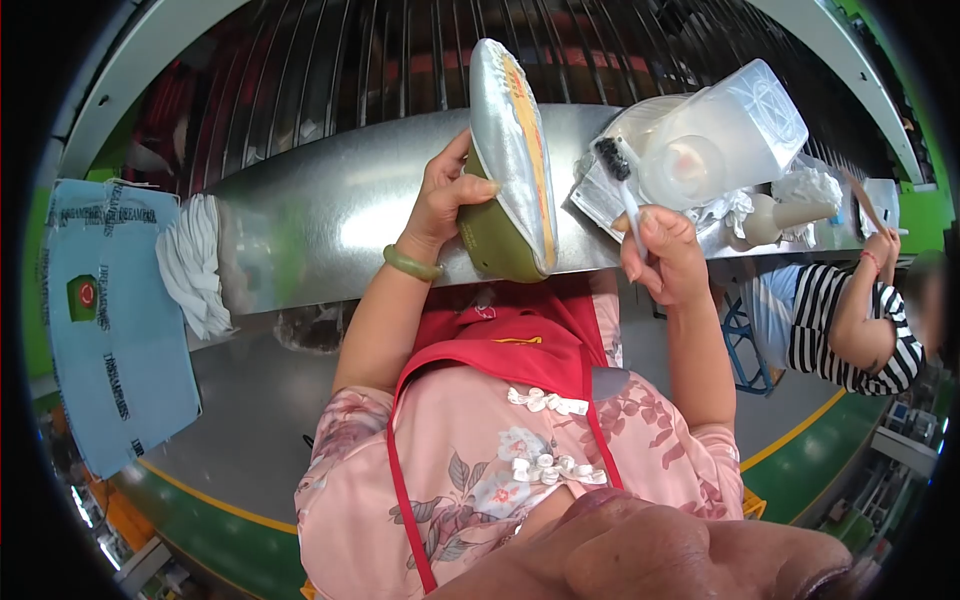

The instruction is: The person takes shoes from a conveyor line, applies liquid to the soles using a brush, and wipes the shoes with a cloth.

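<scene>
My left hand (pixel 445 195) grips a silver shoe upper (pixel 510 140) stretched over an olive-green shoe last (pixel 492 240), its thumb pressed on the side. The shoe stands nearly upright, toe up, with a yellow-orange strip running along its edge. In my right hand (pixel 668 250) is a small brush (pixel 618 170) with a white handle and dark bristles. The bristles point up and away from me, apart from the shoe. Just beyond the brush lies a translucent plastic container (pixel 745 125) tipped toward me, with a pale round patch inside.
A metal work ledge (pixel 330 170) runs before me, with dark rollers (pixel 400 60) behind it. White cloths (pixel 195 265) and a blue box (pixel 115 330) are at the left. On the right are crumpled tissue (pixel 805 188), a beige bottle (pixel 775 218) and another person in a striped top (pixel 850 320).
</scene>
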Tool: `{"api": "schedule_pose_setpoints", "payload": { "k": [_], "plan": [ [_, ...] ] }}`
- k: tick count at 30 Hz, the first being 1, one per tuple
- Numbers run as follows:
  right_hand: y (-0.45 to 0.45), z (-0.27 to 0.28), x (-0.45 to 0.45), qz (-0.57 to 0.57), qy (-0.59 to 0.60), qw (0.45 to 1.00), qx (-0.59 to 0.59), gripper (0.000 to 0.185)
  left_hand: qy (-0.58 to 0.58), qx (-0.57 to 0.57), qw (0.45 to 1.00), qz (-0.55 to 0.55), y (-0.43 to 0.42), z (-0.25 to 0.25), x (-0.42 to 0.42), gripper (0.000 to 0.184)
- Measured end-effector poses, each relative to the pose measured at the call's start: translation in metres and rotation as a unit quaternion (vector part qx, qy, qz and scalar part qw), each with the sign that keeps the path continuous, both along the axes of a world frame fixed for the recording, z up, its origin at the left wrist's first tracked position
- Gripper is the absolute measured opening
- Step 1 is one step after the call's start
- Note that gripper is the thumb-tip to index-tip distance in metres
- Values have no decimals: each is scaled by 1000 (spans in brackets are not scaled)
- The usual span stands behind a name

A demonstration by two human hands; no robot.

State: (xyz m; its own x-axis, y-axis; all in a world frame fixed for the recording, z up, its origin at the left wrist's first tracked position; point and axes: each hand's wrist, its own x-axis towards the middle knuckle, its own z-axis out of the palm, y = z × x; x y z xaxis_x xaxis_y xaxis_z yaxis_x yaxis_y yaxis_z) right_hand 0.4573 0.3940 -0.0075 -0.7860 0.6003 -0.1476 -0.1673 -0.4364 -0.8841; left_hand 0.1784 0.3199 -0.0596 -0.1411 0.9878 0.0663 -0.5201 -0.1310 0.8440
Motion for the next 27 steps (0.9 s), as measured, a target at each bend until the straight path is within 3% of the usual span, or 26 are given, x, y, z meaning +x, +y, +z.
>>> {"api": "schedule_pose_setpoints", "payload": {
  "k": [10,18,21,23,24,26,27],
  "plan": [
    [16,-2,29,-114,-57,990,58,33,60,11,998,1,-2,11,9,90],
    [30,-2,57,-242,-195,941,133,30,75,6,997,15,-4,11,11,89],
    [35,-6,67,-257,-264,908,200,29,39,2,999,6,-5,5,11,89],
    [38,-12,69,-304,-371,823,304,28,15,7,1000,-5,-2,1,7,89],
    [41,-18,72,-304,-369,824,304,28,-4,5,1000,-14,-2,-2,5,88],
    [46,-29,79,-333,-440,722,418,24,-21,2,1000,-23,-3,-5,2,88],
    [44,-25,75,-334,-439,723,417,24,-33,3,999,-30,-3,-5,1,89]
  ]
}}
